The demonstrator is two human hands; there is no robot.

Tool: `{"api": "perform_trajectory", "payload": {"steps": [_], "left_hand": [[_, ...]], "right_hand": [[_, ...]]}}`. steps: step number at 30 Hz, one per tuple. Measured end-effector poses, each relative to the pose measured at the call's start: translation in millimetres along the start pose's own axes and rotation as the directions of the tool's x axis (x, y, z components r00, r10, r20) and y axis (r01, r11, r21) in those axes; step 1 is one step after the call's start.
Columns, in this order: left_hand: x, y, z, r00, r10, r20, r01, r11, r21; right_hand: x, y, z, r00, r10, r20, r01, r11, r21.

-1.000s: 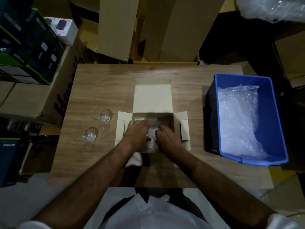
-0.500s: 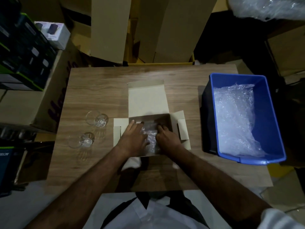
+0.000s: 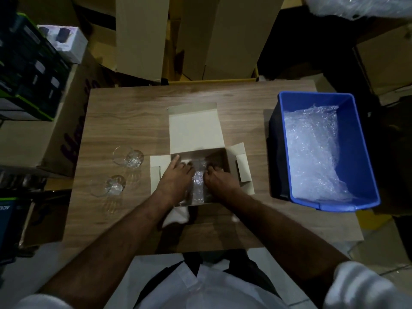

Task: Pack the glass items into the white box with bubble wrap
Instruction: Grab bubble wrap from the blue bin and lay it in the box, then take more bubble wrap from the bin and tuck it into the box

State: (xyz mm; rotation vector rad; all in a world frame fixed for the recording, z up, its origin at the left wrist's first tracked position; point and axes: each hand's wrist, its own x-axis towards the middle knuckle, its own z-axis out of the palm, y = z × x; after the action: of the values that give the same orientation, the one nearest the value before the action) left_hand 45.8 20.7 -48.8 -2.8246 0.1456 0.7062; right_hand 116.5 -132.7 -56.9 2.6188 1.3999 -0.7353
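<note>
The white box (image 3: 196,130) lies open in the middle of the wooden table, its lid folded back. Both my hands are inside it, pressing on a piece of bubble wrap (image 3: 198,181) that lines the box. My left hand (image 3: 175,180) rests flat on the wrap's left side, fingers spread. My right hand (image 3: 219,180) presses the right side with curled fingers. Two clear glasses lie on the table left of the box: one glass (image 3: 128,158) farther back, the other glass (image 3: 110,186) nearer me. Whether a glass is under the wrap is hidden.
A blue plastic bin (image 3: 361,152) holding more bubble wrap (image 3: 312,152) stands at the table's right. Tall cardboard boxes (image 3: 223,36) stand behind the table. Stacked cartons (image 3: 26,63) crowd the left side. A white scrap (image 3: 177,216) lies by the box's near edge.
My hands have stayed in the box, shifting slightly apart over the bubble wrap; my left fingers have flattened out. The view has drifted a little.
</note>
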Motion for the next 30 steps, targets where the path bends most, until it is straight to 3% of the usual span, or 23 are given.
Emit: {"api": "perform_trajectory", "payload": {"steps": [5,9,12,15,20,23,26,28,30], "left_hand": [[-10,-5,-8,0.999,0.042,-0.009,-0.042,0.999,-0.018],[-22,-1,-11,0.973,-0.048,-0.225,-0.024,0.951,-0.307],[-25,11,-15,0.903,-0.146,-0.403,-0.035,0.912,-0.408],[-15,37,-35,0.84,-0.213,-0.499,-0.065,0.873,-0.483],[17,102,-90,0.741,-0.191,-0.644,-0.199,0.853,-0.482],[41,140,-116,0.696,-0.208,-0.687,-0.246,0.83,-0.5],[61,171,-140,0.784,-0.162,-0.599,-0.273,0.776,-0.568],[77,183,-151,0.867,-0.124,-0.483,-0.223,0.771,-0.597],[93,190,-152,0.902,-0.096,-0.421,-0.171,0.816,-0.552]], "right_hand": [[-14,4,-4,0.995,-0.048,-0.089,0.05,0.998,0.024],[-41,17,-11,0.943,-0.065,-0.327,0.085,0.995,0.048],[-57,35,-15,0.903,-0.069,-0.424,0.111,0.991,0.076],[-85,60,-25,0.852,0.04,-0.522,0.039,0.989,0.14],[-136,109,-22,0.703,0.226,-0.674,-0.108,0.971,0.213],[-164,141,-7,0.662,0.352,-0.661,-0.186,0.932,0.31],[-185,178,9,0.655,0.443,-0.612,-0.251,0.891,0.377],[-194,199,12,0.739,0.49,-0.462,-0.314,0.858,0.406],[-198,219,11,0.85,0.473,-0.232,-0.358,0.842,0.404]]}}
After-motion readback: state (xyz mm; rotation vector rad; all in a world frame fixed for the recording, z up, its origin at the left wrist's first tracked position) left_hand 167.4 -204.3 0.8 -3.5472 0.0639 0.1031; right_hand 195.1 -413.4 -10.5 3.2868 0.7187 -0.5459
